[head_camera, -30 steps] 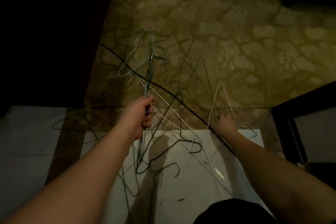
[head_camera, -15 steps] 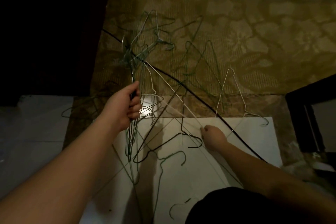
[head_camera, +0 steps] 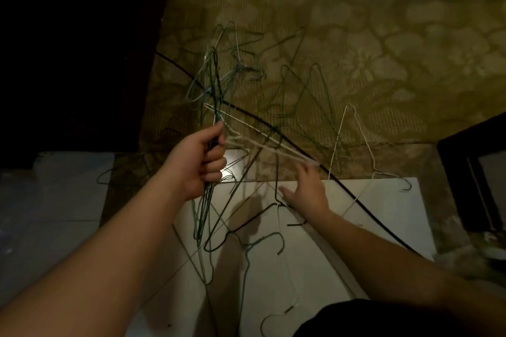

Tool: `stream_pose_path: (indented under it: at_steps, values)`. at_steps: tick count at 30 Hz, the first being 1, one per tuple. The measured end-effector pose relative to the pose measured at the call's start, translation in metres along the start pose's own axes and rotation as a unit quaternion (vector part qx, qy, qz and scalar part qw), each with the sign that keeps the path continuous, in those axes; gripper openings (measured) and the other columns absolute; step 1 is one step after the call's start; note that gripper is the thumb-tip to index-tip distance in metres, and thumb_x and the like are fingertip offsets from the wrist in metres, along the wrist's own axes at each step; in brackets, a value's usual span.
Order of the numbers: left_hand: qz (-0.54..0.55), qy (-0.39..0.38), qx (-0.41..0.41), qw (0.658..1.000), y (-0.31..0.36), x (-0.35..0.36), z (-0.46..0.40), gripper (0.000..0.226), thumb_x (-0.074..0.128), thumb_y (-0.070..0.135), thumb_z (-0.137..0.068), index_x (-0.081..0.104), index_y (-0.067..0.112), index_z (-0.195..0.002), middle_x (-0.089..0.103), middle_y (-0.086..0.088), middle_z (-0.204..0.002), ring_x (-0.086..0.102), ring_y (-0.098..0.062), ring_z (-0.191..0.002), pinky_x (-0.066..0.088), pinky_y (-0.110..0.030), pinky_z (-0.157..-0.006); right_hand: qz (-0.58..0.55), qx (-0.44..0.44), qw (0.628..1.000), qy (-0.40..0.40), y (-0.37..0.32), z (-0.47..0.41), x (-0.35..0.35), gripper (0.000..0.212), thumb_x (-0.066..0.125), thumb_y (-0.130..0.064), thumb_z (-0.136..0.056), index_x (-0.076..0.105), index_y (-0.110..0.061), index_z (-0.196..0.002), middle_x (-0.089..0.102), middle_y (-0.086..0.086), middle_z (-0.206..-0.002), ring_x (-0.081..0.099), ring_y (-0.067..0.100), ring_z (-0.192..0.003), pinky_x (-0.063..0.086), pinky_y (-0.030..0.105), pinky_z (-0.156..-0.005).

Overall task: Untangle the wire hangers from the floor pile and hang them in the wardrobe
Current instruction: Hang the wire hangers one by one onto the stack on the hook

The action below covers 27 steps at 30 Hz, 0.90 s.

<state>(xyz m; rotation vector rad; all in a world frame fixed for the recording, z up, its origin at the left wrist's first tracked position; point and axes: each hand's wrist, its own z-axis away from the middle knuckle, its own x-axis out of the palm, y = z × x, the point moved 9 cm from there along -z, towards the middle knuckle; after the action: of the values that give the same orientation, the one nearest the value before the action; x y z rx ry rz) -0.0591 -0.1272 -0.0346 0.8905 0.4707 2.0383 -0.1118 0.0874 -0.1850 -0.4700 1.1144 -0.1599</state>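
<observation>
Left hand (head_camera: 195,164): fist clamped round a bunch of green hangers (head_camera: 210,85).
Right hand (head_camera: 306,189): fingers spread, motion-blurred, holding nothing.
Left side: lost in darkness.

Bare patterned carpet (head_camera: 356,22) ahead and to the right, open to a reach. Blocked in the middle by the tangle of wire hangers (head_camera: 219,85), crossed slantwise by a black cable (head_camera: 342,186). More hooks and loops strewn on the white tiles (head_camera: 383,213) below, with open tile at the right past a white hanger (head_camera: 353,128). Hemmed in by dark furniture (head_camera: 68,49) at left and a dark frame (head_camera: 460,172) at right.
</observation>
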Motion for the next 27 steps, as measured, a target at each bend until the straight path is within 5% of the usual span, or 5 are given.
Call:
stream_pose_path:
  at_steps: [7,11,17,23,27]
  values:
    - [0.011,-0.111,-0.015,0.994,0.011,0.006,0.024,0.028,0.064,0.042,-0.081,0.057,0.020,-0.067,0.019,0.009,-0.044,0.007,-0.007,-0.039,0.012,-0.011,-0.037,0.180,-0.053,0.980,-0.063,-0.026,-0.045,-0.011,0.040,0.049,-0.045,-0.095,0.054,-0.024,-0.129,0.050,0.006,-0.136,0.044,0.025,-0.125,0.030,0.046,-0.102]
    - [0.023,-0.098,0.009,0.995,0.026,0.006,0.026,0.028,0.061,0.041,-0.081,0.056,0.019,-0.065,0.012,0.006,-0.047,0.006,-0.007,-0.039,0.011,-0.011,-0.037,-0.010,-0.050,0.999,0.017,-0.039,-0.043,-0.040,0.027,0.047,-0.035,-0.099,0.065,-0.017,-0.108,0.060,0.004,-0.101,0.060,0.025,-0.092,0.041,0.032,-0.070]
    - [-0.009,-0.013,0.062,0.998,0.033,0.007,0.018,0.034,0.045,0.040,-0.098,0.049,0.018,-0.073,0.027,0.007,-0.044,0.020,-0.005,-0.032,0.013,-0.013,-0.033,-0.254,-0.011,0.967,-0.032,-0.103,-0.025,-0.085,0.030,0.042,-0.025,-0.102,0.041,-0.034,-0.131,0.061,-0.004,-0.087,0.050,0.012,-0.051,0.035,0.022,-0.044]
    - [0.023,-0.040,0.140,0.989,0.062,0.046,0.027,0.034,0.046,0.040,-0.096,0.052,0.017,-0.072,0.025,0.006,-0.043,0.017,-0.005,-0.032,0.009,-0.015,-0.036,-0.633,0.111,0.764,-0.054,-0.149,-0.022,-0.119,0.024,0.037,-0.017,-0.100,0.059,-0.015,-0.108,0.037,-0.010,-0.051,0.027,0.005,-0.038,0.019,0.018,-0.036]
    - [-0.003,0.032,0.225,0.974,0.079,0.048,0.030,0.033,0.046,0.037,-0.101,0.053,0.016,-0.076,0.035,0.003,-0.052,0.023,-0.008,-0.038,0.015,-0.019,-0.040,-0.586,0.024,0.810,-0.016,-0.168,-0.012,-0.165,0.021,0.039,-0.021,-0.100,0.060,-0.017,-0.098,0.046,-0.006,-0.060,0.037,0.007,-0.046,0.030,0.023,-0.043]
